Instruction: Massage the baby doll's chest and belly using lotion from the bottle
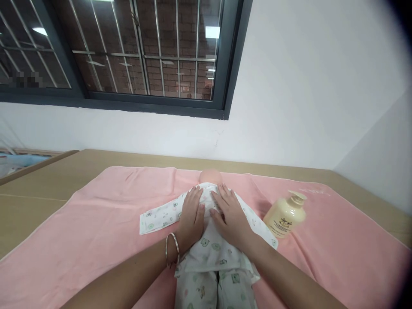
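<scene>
A baby doll lies on a pink towel, its head at the far end. It wears a white long-sleeved top with small printed animals and matching trousers. Both sleeves spread out to the sides. My left hand rests flat on the left part of the doll's chest, fingers stretched forward, a bangle at the wrist. On the right part of the chest lies my right hand, palm down with fingers extended. The two hands are slightly apart, and neither holds anything. The doll's face cannot be made out.
A cream pump bottle stands tilted on the towel, right of the doll's sleeve. The towel covers a wooden surface against a white wall. A dark-framed window with bars is above. Light-blue fabric shows at far left.
</scene>
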{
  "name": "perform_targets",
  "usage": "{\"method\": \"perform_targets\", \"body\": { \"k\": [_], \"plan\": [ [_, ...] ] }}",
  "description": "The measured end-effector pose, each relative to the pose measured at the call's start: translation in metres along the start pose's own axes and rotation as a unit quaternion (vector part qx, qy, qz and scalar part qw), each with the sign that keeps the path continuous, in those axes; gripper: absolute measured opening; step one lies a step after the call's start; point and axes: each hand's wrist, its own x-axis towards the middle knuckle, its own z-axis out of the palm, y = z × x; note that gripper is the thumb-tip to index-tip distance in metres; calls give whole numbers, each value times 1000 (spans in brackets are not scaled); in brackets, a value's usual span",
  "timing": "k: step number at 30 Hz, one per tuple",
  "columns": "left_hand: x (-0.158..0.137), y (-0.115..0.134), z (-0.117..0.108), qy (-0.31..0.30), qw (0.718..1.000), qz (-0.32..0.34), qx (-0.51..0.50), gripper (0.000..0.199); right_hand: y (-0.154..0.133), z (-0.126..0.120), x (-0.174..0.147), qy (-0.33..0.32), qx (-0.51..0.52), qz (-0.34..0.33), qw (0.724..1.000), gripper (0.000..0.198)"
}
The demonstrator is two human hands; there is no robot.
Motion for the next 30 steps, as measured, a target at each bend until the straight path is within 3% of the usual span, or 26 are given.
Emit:
{"method": "perform_targets", "body": {
  "k": [4,9,14,26,30],
  "plan": [
    [0,-2,2,2,1000,-6,4,45,1,1,0,-22,21,-3,1000,46],
    [0,-3,2,1,1000,-1,5,44,-2,3,-2,48,12,-28,998,50],
    [0,-4,2,3,1000,-6,8,45,-3,8,-2,-27,11,-28,999,48],
    [-3,-8,4,22,1000,-22,3,46,-7,10,0,-15,20,-19,1000,49],
    [-8,-13,7,25,998,-63,-18,47,-6,15,0,-15,32,-21,999,49]
  ]
}}
